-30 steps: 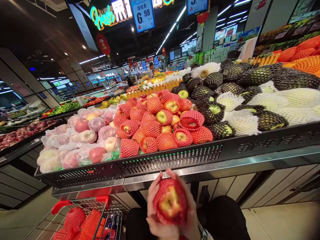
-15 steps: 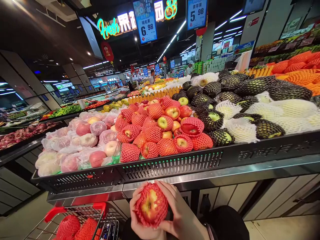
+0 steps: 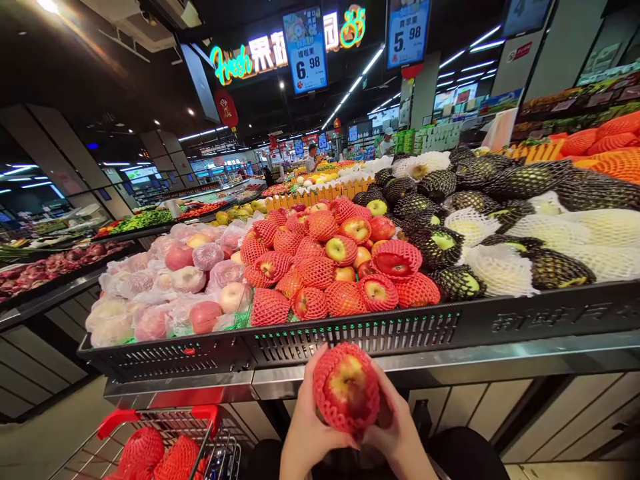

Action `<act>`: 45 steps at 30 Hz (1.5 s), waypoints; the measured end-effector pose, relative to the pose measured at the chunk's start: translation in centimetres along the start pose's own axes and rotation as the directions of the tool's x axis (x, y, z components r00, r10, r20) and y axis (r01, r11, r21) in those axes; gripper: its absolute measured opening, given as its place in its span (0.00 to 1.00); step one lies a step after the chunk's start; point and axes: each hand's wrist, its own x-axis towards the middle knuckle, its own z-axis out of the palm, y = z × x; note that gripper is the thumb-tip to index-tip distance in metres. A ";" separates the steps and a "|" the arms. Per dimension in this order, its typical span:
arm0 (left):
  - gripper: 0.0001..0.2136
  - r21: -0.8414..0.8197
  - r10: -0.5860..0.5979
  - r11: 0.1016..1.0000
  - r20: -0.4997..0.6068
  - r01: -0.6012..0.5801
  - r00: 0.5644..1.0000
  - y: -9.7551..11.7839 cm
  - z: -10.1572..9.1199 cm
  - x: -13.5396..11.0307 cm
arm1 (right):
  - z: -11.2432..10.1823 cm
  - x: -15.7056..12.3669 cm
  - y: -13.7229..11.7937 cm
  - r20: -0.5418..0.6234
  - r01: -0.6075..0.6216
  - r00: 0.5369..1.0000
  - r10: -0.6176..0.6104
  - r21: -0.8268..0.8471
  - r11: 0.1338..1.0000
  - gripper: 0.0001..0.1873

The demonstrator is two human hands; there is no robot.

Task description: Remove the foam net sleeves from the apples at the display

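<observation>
An apple in a red foam net sleeve is held up between both hands, just in front of the display's metal edge. My left hand curves round its left and lower side. My right hand grips it from the right, the thumbs close together below the fruit. The apple's stem end shows through the sleeve's opening. Behind it, a heap of apples in similar red sleeves lies in the black display crate.
A shopping cart with red corner pieces stands at lower left, holding red-sleeved fruit. Pale wrapped apples lie left in the crate, and green fruit in black nets at right. A person stands far back.
The apple has shifted right and slightly up, and the hands have turned it and changed their hold. My left hand now shows more along its left side. The camera view has shifted slightly.
</observation>
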 end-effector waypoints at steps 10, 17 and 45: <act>0.41 0.785 0.785 0.503 -0.241 -0.361 0.571 16.1 -3.4 13.8 | -3.8 1.4 -2.1 0.070 0.103 0.993 -0.090 -0.219 0.970 0.25; 0.32 0.950 0.397 0.293 -0.225 0.109 0.890 16.8 -6.1 31.4 | -7.7 4.9 -6.6 -0.007 0.334 0.906 -0.423 -0.602 0.725 0.14; 0.24 0.913 0.231 0.030 0.391 -0.408 0.891 12.7 -11.4 15.1 | -2.9 35.8 -16.7 0.369 0.444 0.868 -0.331 -0.875 0.190 0.37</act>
